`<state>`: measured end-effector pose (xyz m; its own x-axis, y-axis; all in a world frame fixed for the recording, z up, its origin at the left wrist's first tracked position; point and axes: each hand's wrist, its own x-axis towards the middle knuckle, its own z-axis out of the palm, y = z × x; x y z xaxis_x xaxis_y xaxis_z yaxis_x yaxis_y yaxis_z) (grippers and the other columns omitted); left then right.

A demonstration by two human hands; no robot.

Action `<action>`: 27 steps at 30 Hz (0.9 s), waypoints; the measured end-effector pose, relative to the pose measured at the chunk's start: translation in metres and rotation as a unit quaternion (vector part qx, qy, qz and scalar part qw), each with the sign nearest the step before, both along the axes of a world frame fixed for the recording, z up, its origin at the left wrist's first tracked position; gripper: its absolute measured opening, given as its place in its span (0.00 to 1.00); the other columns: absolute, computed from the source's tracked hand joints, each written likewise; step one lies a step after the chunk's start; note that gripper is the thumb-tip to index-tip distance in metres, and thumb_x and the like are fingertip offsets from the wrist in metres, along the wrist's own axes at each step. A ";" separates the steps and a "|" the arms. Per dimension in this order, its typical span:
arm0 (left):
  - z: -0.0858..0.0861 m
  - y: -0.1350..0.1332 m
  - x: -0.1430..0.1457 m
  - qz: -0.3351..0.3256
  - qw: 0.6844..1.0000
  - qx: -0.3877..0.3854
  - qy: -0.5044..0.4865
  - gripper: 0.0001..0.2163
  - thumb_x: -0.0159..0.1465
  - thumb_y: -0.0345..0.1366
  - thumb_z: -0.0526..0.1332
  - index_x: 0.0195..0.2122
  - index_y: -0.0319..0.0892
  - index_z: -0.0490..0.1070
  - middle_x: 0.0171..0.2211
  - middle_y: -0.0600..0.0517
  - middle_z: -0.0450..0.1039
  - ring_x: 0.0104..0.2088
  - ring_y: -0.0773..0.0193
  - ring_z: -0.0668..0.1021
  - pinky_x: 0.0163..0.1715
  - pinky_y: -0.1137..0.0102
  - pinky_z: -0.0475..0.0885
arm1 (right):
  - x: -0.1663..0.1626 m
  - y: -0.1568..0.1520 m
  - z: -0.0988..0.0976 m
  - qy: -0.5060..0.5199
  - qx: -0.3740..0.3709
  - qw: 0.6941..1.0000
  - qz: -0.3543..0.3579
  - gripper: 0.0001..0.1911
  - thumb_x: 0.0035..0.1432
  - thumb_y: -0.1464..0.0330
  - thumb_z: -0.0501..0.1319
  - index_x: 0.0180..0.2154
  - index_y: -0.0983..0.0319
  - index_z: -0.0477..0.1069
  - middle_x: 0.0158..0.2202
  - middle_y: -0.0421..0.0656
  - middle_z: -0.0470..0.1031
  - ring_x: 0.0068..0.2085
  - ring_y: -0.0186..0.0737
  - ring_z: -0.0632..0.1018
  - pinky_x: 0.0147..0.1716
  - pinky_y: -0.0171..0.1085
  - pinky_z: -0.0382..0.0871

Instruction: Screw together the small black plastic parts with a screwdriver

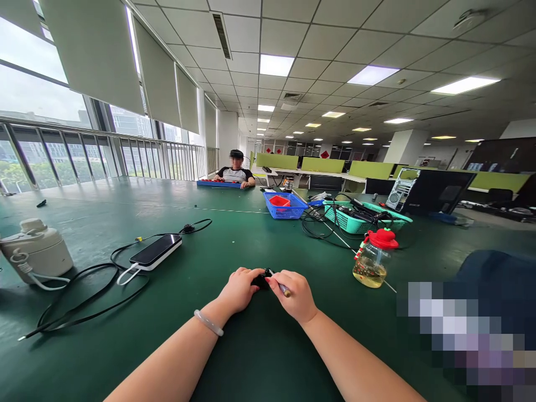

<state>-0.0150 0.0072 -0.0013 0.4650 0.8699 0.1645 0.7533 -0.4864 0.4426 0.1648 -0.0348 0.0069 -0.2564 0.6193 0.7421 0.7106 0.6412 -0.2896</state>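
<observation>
On the green tabletop (255,357), my left hand (238,291) has its fingers closed on a small black part (260,281), mostly covered by the fingers. A pale bracelet circles that wrist. My right hand (298,296) pinches a slim pen-like tool (286,291) with a brass-coloured end, possibly a screwdriver. The tool's far end meets the black part between my hands; the exact contact is hidden. Both hands rest close together near the table's middle.
To the left lie a power bank (157,251), a black cable (84,312) and a white bottle (37,251). A red-lidded bottle (371,268), blue basket (285,212) and green basket (352,224) stand right. Someone (234,174) sits opposite; a blurred person (481,318) is at right.
</observation>
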 end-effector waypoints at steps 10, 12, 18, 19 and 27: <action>0.004 -0.003 0.001 0.005 1.000 0.011 -0.011 0.19 0.58 0.33 0.61 0.52 0.47 0.69 0.52 0.49 0.74 0.55 0.53 0.70 0.58 0.60 0.63 | 0.012 0.025 -0.011 0.414 -0.226 0.881 -0.027 0.22 0.58 0.50 0.54 0.21 0.58 0.63 0.14 0.34 0.54 0.17 0.33 0.59 0.18 0.34 0.53; 0.004 -0.004 0.001 0.006 1.000 0.024 -0.019 0.18 0.57 0.34 0.62 0.50 0.47 0.71 0.53 0.50 0.72 0.56 0.53 0.68 0.59 0.60 0.62 | 0.011 0.028 -0.014 0.446 -0.260 0.857 0.003 0.17 0.55 0.52 0.57 0.25 0.57 0.63 0.15 0.32 0.53 0.16 0.32 0.58 0.17 0.33 0.53; 0.004 -0.003 0.001 0.001 1.000 0.003 -0.006 0.19 0.57 0.33 0.62 0.51 0.48 0.70 0.49 0.50 0.75 0.56 0.53 0.68 0.58 0.59 0.63 | 0.007 0.025 -0.013 0.416 -0.279 0.865 0.036 0.10 0.47 0.62 0.60 0.27 0.57 0.59 0.18 0.30 0.58 0.18 0.31 0.61 0.19 0.32 0.53; 0.004 -0.003 0.001 -0.002 1.000 0.002 -0.005 0.19 0.57 0.33 0.62 0.51 0.48 0.70 0.49 0.50 0.75 0.56 0.53 0.69 0.58 0.59 0.63 | 0.007 0.025 -0.012 0.412 -0.283 0.865 0.039 0.09 0.46 0.63 0.59 0.27 0.57 0.58 0.18 0.30 0.57 0.18 0.31 0.61 0.19 0.32 0.53; 0.005 -0.004 0.001 -0.005 1.000 0.002 -0.006 0.20 0.57 0.33 0.62 0.52 0.47 0.70 0.50 0.50 0.75 0.55 0.53 0.68 0.58 0.59 0.63 | 0.009 0.027 -0.015 0.370 -0.304 0.877 0.041 0.07 0.42 0.67 0.55 0.27 0.57 0.58 0.17 0.29 0.54 0.19 0.32 0.61 0.21 0.33 0.53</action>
